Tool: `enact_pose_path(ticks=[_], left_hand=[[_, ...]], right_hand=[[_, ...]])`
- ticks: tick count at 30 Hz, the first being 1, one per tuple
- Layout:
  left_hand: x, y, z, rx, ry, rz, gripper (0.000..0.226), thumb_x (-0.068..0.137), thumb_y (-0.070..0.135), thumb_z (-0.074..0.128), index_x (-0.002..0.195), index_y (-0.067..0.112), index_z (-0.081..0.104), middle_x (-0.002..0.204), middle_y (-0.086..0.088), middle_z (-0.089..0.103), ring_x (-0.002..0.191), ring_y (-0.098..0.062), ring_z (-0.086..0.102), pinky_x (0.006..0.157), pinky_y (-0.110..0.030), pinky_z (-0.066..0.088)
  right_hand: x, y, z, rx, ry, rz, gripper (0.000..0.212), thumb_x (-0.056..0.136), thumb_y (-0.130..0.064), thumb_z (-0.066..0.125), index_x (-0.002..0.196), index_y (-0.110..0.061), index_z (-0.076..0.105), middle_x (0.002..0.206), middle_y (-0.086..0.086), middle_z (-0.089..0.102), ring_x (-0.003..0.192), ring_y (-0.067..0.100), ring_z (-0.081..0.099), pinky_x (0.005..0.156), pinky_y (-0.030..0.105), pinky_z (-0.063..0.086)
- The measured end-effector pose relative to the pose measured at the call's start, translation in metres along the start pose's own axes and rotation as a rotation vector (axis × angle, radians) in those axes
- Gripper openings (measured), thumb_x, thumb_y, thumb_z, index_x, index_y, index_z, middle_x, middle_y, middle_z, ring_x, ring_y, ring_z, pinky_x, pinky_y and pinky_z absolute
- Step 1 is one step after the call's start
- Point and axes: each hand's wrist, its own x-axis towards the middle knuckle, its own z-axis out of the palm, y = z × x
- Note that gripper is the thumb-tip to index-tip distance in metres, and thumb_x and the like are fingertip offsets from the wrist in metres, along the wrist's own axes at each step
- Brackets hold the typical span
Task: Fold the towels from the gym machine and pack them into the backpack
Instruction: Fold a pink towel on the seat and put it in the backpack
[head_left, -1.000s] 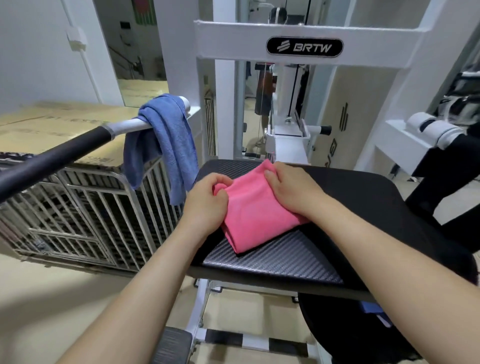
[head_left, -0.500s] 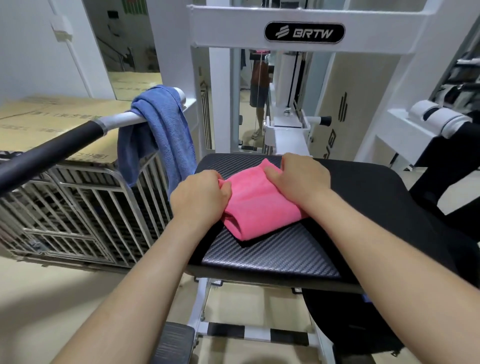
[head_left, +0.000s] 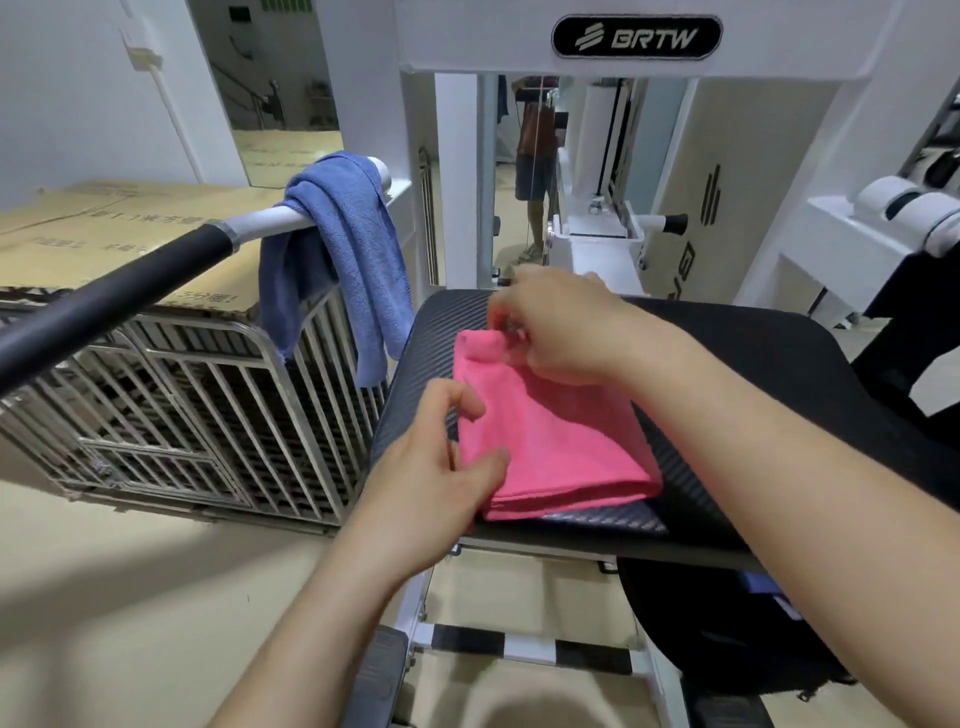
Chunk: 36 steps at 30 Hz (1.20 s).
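A pink towel lies folded on the black seat pad of the gym machine. My right hand pinches the towel's far left corner. At the near left edge, my left hand holds the towel with its thumb on top and fingers curled. A blue towel hangs unfolded over the machine's handle bar on the left. Below the seat on the right sits a black bag, apparently the backpack, mostly hidden by my right arm.
A metal cage topped with cardboard stands left of the seat. The white machine frame rises behind the pad. A white roller sticks out at the right. Beige floor lies below.
The pink towel has been folded over and now lies longer toward me. My left hand slid to the near left edge; my right hand shifted to the far left corner.
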Motion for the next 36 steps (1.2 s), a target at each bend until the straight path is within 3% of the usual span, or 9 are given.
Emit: enact_pose_path(ticks=[3,8,11,14,16,21,24,28,36], left_hand=[[-0.008,-0.004,-0.004,0.434,0.15,0.106,0.014,0.089,0.043,0.056,0.098,0.037,0.048,0.052,0.014,0.051,0.057,-0.02,0.049,0.058,-0.035,0.042],[0.0,0.003,-0.015,0.572,0.418,0.477,0.014,0.086,0.029,0.063,0.099,0.026,0.068,0.079,0.007,0.064,0.082,-0.024,0.064,0.071,-0.038,0.051],[0.03,0.002,-0.001,0.633,0.126,0.566,0.038,0.093,0.033,0.047,0.126,0.019,0.06,0.13,0.0,0.06,0.124,-0.018,0.051,0.105,-0.036,0.038],[0.037,-0.016,0.005,0.848,-0.065,0.277,0.064,0.093,0.052,0.013,0.152,0.027,0.018,0.161,0.009,0.011,0.148,-0.011,0.006,0.12,-0.044,0.012],[0.033,-0.027,-0.002,0.865,-0.086,0.242,0.066,0.094,0.057,0.006,0.154,0.029,0.006,0.162,0.011,-0.002,0.148,-0.007,-0.005,0.12,-0.047,0.005],[0.003,-0.03,-0.021,0.591,-0.139,0.422,0.069,0.084,0.065,0.031,0.146,0.035,0.035,0.155,0.019,0.027,0.144,0.004,0.01,0.12,-0.048,0.005],[-0.015,-0.038,-0.016,0.744,-0.257,0.445,0.1,0.067,0.082,0.045,0.151,0.04,0.008,0.158,0.022,-0.002,0.145,0.004,-0.008,0.119,-0.04,-0.004],[-0.005,-0.041,-0.007,0.718,-0.065,0.566,0.072,0.078,0.066,0.055,0.141,0.034,0.043,0.145,0.004,0.044,0.133,-0.019,0.041,0.105,-0.053,0.035],[0.004,-0.026,-0.006,0.807,0.073,0.761,0.038,0.079,0.034,0.049,0.112,0.027,0.067,0.108,0.004,0.064,0.107,-0.022,0.057,0.098,-0.045,0.037]], right_hand=[[-0.018,-0.022,0.02,-0.069,0.208,-0.058,0.037,0.089,-0.034,0.055,0.124,-0.021,0.052,0.113,0.005,0.048,0.106,0.026,0.047,0.079,0.041,0.037],[-0.075,-0.011,0.045,0.067,0.034,0.04,0.081,0.087,-0.068,0.022,0.151,-0.018,0.021,0.159,0.006,0.021,0.146,0.023,0.019,0.113,0.048,0.026],[-0.085,-0.014,0.058,0.023,-0.115,0.072,0.088,0.083,-0.07,0.006,0.154,-0.017,0.006,0.163,0.003,0.001,0.15,0.017,-0.002,0.119,0.048,0.009],[-0.089,-0.008,0.058,0.051,-0.111,0.02,0.085,0.086,-0.071,0.011,0.155,-0.021,0.006,0.163,-0.003,0.0,0.149,0.012,-0.004,0.12,0.046,0.007],[-0.094,0.005,0.053,0.118,-0.137,-0.014,0.086,0.085,-0.073,0.017,0.155,-0.025,0.004,0.163,-0.008,-0.001,0.148,0.008,-0.007,0.121,0.042,0.005],[-0.105,0.023,0.034,0.158,-0.291,-0.035,0.101,0.075,-0.077,0.044,0.153,-0.034,-0.004,0.157,-0.019,-0.016,0.144,0.001,-0.02,0.116,0.031,-0.004],[-0.113,0.019,0.038,0.162,-0.222,-0.057,0.089,0.08,-0.07,0.049,0.152,-0.04,0.006,0.159,-0.017,-0.006,0.147,0.005,-0.012,0.118,0.032,0.001],[-0.113,0.022,0.043,0.311,-0.027,-0.016,0.06,0.089,-0.031,0.062,0.144,-0.037,0.039,0.154,-0.012,0.032,0.145,0.008,0.021,0.119,0.038,0.022],[-0.135,0.031,0.051,0.3,0.263,0.129,0.058,0.073,0.007,0.052,0.122,-0.022,0.064,0.132,-0.005,0.06,0.12,0.02,0.056,0.101,0.041,0.046]])
